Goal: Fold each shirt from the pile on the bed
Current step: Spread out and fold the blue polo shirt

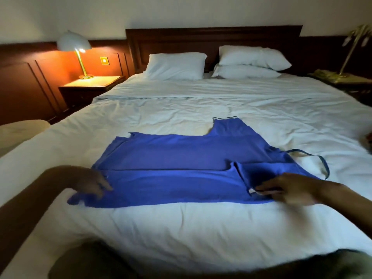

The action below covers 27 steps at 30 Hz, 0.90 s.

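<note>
Shirt (181, 158) axis L–R on bed (181, 228), neck R. L hand (90, 182) fingers flat on hem; R hand (289, 190): can't tell.

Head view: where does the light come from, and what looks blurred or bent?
Head view: the lit bedside lamp glows warm at left, the rest is dim; the left hand and right hand are motion-blurred on the blue shirt; the wide lens bows the bed edges.
</note>
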Tool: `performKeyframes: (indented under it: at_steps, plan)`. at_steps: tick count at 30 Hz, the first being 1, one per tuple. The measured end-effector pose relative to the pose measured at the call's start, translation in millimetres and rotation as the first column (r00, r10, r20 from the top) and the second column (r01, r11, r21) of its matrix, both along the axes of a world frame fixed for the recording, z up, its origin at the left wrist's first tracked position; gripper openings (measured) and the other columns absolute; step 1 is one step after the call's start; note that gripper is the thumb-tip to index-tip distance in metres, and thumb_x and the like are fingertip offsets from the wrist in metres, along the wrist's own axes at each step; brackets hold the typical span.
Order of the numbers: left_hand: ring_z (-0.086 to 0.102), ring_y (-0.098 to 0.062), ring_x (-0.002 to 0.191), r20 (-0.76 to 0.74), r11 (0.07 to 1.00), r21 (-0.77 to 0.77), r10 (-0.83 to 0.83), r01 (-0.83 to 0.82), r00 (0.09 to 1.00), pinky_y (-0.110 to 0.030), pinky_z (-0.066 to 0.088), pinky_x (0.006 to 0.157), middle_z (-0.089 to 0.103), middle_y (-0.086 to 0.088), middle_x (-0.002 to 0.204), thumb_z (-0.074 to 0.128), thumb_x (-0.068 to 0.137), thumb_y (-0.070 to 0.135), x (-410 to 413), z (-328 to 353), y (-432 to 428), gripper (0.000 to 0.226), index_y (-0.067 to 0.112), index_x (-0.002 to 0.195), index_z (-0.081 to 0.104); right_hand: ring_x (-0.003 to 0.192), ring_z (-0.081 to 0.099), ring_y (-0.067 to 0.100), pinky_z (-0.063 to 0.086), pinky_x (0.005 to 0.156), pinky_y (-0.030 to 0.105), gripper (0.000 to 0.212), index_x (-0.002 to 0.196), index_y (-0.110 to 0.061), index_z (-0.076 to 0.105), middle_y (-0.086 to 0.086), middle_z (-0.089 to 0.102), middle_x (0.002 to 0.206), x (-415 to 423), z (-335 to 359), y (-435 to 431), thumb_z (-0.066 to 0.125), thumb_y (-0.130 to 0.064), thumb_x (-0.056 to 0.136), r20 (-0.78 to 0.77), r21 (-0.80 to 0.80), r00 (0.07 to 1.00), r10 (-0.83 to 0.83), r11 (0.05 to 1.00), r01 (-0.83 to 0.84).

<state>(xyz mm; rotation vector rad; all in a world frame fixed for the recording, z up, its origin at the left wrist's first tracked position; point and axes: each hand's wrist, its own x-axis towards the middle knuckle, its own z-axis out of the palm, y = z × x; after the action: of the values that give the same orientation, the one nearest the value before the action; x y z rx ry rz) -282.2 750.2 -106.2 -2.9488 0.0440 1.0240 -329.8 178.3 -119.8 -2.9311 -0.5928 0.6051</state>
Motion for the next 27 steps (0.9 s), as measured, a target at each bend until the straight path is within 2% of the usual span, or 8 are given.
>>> performKeyframes:
  at_steps: [2,5,10,13,17,20,23,27]
  plan:
    - [0.035,-0.018,0.142,0.052,0.997,-0.062,0.050,-0.047,0.997,-0.027,0.024,0.111,0.042,0.008,0.145,0.055,0.099,0.043,-2.5,19.2,-34.4,0.043,0.027,0.139,0.056,0.102,0.060,-0.002,0.044,0.094,0.022,0.027,0.104,-0.041,0.069,-0.027,0.067,0.110,6.5,12.5,5.5,0.045,-0.051,0.094,0.156,0.020,0.986,-0.064,0.998,0.061]
    - [0.043,-0.016,0.136,0.350,0.975,-0.223,0.080,0.000,0.933,-0.027,0.026,0.112,0.052,0.007,0.145,0.049,0.088,0.072,8.9,8.4,-68.5,0.061,0.030,0.130,0.062,0.117,0.058,0.008,0.040,0.099,0.024,0.036,0.127,-0.036,0.064,-0.016,0.063,0.129,31.6,3.3,18.7,0.048,-0.049,0.097,0.344,0.296,0.906,-0.247,0.944,0.146]
    - [0.003,-0.015,0.155,0.331,0.945,-0.318,0.038,0.074,0.943,-0.044,0.003,0.125,0.008,0.010,0.167,0.035,0.092,0.074,35.4,-49.7,-122.3,0.073,0.040,0.156,0.024,0.148,0.024,0.013,0.012,0.119,0.028,0.067,0.151,-0.032,0.035,-0.011,0.032,0.157,82.9,-39.3,44.1,0.027,-0.067,0.094,0.029,0.258,0.952,-0.305,0.923,0.287]
    - [-0.014,-0.023,0.154,0.304,0.963,-0.255,0.000,0.081,0.953,-0.054,-0.009,0.122,-0.014,0.011,0.166,0.007,0.066,0.094,67.8,-82.3,-121.6,0.100,0.049,0.155,-0.002,0.152,0.011,0.020,0.005,0.123,0.040,0.104,0.154,-0.036,0.025,-0.010,0.019,0.162,134.7,-59.2,42.0,0.014,-0.096,0.069,-0.046,0.289,0.914,-0.403,0.870,0.399]
    - [-0.022,-0.023,0.152,0.373,0.967,-0.243,0.022,0.075,0.928,-0.055,-0.016,0.120,-0.024,0.014,0.163,0.007,0.060,0.100,118.4,-104.5,-116.7,0.105,0.054,0.151,-0.012,0.151,-0.011,0.030,-0.004,0.119,0.050,0.056,0.154,-0.045,-0.002,-0.003,-0.009,0.165,188.5,-77.4,69.3,0.020,-0.056,0.103,0.012,0.096,0.950,-0.313,0.946,0.310]
    - [-0.025,-0.020,0.151,0.424,0.969,-0.236,0.040,0.068,0.905,-0.055,-0.018,0.119,-0.026,0.017,0.161,0.018,0.073,0.095,159.5,-120.4,-113.0,0.091,0.058,0.149,-0.014,0.150,-0.020,0.023,-0.010,0.120,0.048,0.059,0.148,-0.052,-0.015,-0.008,-0.021,0.162,218.1,-99.7,91.1,0.010,-0.067,0.097,0.134,0.059,0.953,-0.272,0.962,0.266]
    - [-0.028,-0.018,0.149,0.480,0.973,-0.199,-0.006,0.115,0.877,-0.054,-0.017,0.120,-0.029,0.018,0.160,0.014,0.072,0.096,197.1,-129.7,-107.0,0.087,0.061,0.146,-0.016,0.146,-0.027,0.015,-0.013,0.119,0.045,0.082,0.141,-0.056,-0.024,-0.015,-0.030,0.156,253.8,-115.6,96.3,-0.025,-0.086,0.065,0.287,0.112,0.934,-0.214,0.976,0.189]
    - [-0.030,-0.016,0.148,0.563,0.965,-0.178,-0.059,0.191,0.825,-0.050,-0.016,0.121,-0.030,0.016,0.160,0.009,0.071,0.097,236.8,-136.9,-102.4,0.087,0.061,0.145,-0.020,0.144,-0.032,0.013,-0.013,0.120,0.045,0.071,0.146,-0.056,-0.019,-0.018,-0.029,0.158,295.4,-118.7,100.3,-0.013,-0.080,0.079,0.423,0.110,0.894,-0.149,0.988,0.113]
